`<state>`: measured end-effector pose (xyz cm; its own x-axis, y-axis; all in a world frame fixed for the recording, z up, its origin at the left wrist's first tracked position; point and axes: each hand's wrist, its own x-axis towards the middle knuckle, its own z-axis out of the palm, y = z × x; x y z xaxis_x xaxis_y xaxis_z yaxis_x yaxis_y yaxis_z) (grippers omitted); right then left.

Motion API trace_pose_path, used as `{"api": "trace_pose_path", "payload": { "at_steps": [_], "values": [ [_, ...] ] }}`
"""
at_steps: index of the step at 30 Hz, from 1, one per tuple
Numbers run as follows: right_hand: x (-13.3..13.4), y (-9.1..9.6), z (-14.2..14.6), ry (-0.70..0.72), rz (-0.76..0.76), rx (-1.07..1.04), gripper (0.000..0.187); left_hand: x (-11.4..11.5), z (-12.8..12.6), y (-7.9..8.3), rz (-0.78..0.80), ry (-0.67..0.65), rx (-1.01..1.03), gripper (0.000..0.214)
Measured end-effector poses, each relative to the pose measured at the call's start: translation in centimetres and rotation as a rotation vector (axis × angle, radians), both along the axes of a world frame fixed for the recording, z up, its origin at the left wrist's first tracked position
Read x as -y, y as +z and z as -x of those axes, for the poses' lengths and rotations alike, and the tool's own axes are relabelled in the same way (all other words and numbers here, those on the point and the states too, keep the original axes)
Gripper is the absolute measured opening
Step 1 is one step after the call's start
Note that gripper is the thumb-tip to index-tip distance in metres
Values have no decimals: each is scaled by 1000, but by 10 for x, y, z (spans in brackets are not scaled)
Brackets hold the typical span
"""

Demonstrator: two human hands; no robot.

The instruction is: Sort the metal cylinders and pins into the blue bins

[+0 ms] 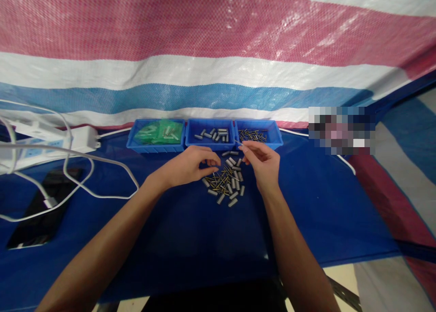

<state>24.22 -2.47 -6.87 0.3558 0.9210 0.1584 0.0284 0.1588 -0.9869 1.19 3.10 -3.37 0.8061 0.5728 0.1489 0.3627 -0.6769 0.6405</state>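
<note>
Blue-covered table [177, 239] — three blue bins [209, 141], loose pins [226, 180], power strip [51, 144], phone [37, 212]

A smooth blue cloth [190, 239] with a slight sheen covers the table. At its centre lies a pile of dull grey metal sleeves [233, 183] and thin brass-coloured metal pins [220, 181]. Three far blue plastic bins [210, 141] look matt. The left bin holds glossy green plastic bags [158, 132]. Behind hangs a coarse woven plastic tarpaulin [218, 44].

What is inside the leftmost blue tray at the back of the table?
The leftmost blue tray holds green plastic bags with a few grey cylinders showing through. The bags cover the tray's floor, so anything beneath them cannot be seen.
</note>
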Motion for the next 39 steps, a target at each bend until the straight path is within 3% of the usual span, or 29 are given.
{"api": "trace_pose_path", "payload": {
  "at_steps": [6,12,24,33,39],
  "values": [
    [-2,-5,-6,-70,-25,24,34,2,-3,-11,88,-145,-107,20],
    [-3,-5,-4,-45,2,-10,23,3,-5,-11,68,-98,-152,18],
    [-2,-6,-3,-16,10,-43,20,2,-1,-11,64,-97,-127,10],
    [-2,-7,-1,10,19,-46,21,3,-3,7,85,24,42,7],
    [-1,-6,4,106,49,-81,21,3,-6,6,98,123,183,10]
  ]
}}
